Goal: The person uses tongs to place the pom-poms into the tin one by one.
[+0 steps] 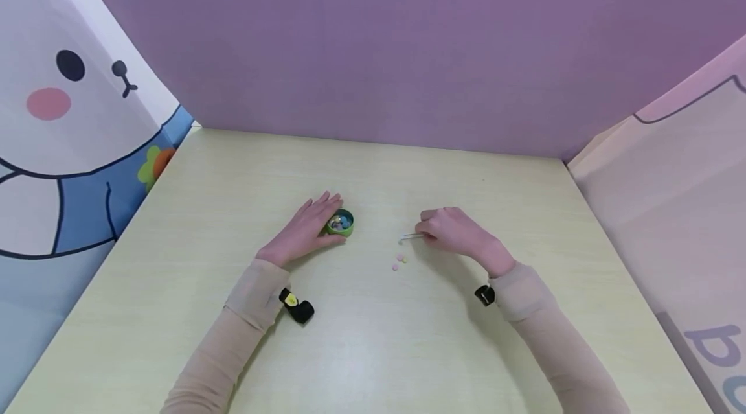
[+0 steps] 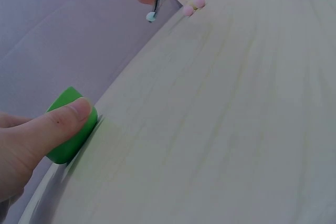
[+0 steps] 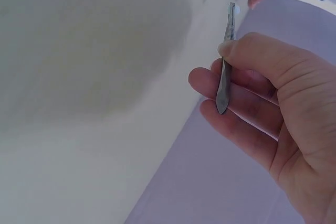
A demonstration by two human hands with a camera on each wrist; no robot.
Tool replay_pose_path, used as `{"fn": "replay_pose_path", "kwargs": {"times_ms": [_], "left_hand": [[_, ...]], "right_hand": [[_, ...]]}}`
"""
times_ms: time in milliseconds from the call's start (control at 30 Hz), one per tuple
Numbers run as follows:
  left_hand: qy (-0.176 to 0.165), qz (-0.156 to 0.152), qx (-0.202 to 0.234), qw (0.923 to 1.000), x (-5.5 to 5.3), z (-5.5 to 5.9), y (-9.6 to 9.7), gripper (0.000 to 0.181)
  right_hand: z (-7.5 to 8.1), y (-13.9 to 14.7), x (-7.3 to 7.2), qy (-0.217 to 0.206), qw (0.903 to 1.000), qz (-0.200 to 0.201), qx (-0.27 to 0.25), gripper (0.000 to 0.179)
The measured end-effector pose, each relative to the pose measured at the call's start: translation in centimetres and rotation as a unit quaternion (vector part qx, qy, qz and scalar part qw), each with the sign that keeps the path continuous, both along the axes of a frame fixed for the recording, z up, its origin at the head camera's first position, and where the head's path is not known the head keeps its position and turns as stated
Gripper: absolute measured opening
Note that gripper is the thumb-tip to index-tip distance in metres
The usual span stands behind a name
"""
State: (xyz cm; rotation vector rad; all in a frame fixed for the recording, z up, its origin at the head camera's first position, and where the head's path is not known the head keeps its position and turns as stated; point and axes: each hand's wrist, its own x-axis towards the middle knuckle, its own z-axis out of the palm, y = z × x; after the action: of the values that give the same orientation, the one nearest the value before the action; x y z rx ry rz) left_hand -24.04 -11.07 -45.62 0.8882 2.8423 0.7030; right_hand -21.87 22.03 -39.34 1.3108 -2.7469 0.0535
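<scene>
My left hand (image 1: 305,226) rests at a small round green container (image 1: 340,223), its thumb on the near side and its fingers along the far side. Several small coloured pieces lie inside the container. In the left wrist view the thumb presses the green wall (image 2: 67,129). My right hand (image 1: 457,231) pinches metal tweezers (image 3: 224,80) between thumb and fingers, tips pointing left toward the container. A small pale blue bead (image 2: 151,17) is at the tweezer tips, close to the table. Pink beads (image 1: 395,267) and a yellow bead (image 1: 405,260) lie just nearer to me.
The light wood table (image 1: 350,349) runs back to a purple panel (image 1: 373,45). A panel with a cartoon animal (image 1: 70,142) stands at the left, and a pale panel (image 1: 670,194) at the right. Black straps with small devices (image 1: 300,309) sit at both wrists.
</scene>
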Motion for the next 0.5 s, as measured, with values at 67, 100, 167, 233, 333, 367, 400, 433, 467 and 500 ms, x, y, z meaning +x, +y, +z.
{"fn": "replay_pose_path", "kwargs": {"times_ms": [67, 100, 167, 233, 333, 367, 400, 433, 467, 500], "left_hand": [[0.002, -0.001, 0.000, 1.0000, 0.0, 0.0, 0.0, 0.086], [0.003, -0.002, -0.001, 1.0000, 0.0, 0.0, 0.0, 0.086], [0.003, -0.002, -0.002, 1.0000, 0.0, 0.0, 0.0, 0.086], [0.002, -0.003, -0.004, 1.0000, -0.1, -0.1, 0.0, 0.086], [0.001, -0.002, -0.006, 1.0000, -0.1, 0.0, 0.0, 0.086], [0.002, -0.002, -0.007, 1.0000, -0.1, 0.0, 0.0, 0.086], [0.003, -0.001, -0.008, 1.0000, 0.0, 0.0, 0.0, 0.086], [0.003, -0.001, -0.009, 1.0000, 0.0, 0.0, 0.0, 0.086], [0.004, -0.001, -0.009, 1.0000, 0.0, 0.1, 0.1, 0.086], [0.004, -0.001, -0.009, 0.9999, 0.0, 0.1, 0.1, 0.086]], "right_hand": [[0.2, -0.4, -0.4, 0.002, 1.0000, 0.002, 0.000, 0.022], [0.3, -0.6, -0.6, 0.002, 1.0000, 0.005, -0.001, 0.023], [0.5, -1.0, -0.9, 0.004, 0.9999, 0.011, -0.004, 0.024], [0.8, -1.6, -1.3, 0.005, 0.9998, 0.017, -0.007, 0.025], [1.2, -2.6, -1.8, 0.007, 0.9996, 0.026, -0.012, 0.026], [1.4, -2.9, -2.0, 0.008, 0.9995, 0.029, -0.013, 0.027], [1.4, -3.2, -2.2, 0.007, 0.9994, 0.030, -0.014, 0.028], [1.5, -3.5, -2.4, 0.008, 0.9993, 0.033, -0.015, 0.029], [1.6, -3.8, -2.5, 0.008, 0.9992, 0.036, -0.015, 0.029], [1.7, -4.1, -2.7, 0.008, 0.9991, 0.038, -0.016, 0.030]]}}
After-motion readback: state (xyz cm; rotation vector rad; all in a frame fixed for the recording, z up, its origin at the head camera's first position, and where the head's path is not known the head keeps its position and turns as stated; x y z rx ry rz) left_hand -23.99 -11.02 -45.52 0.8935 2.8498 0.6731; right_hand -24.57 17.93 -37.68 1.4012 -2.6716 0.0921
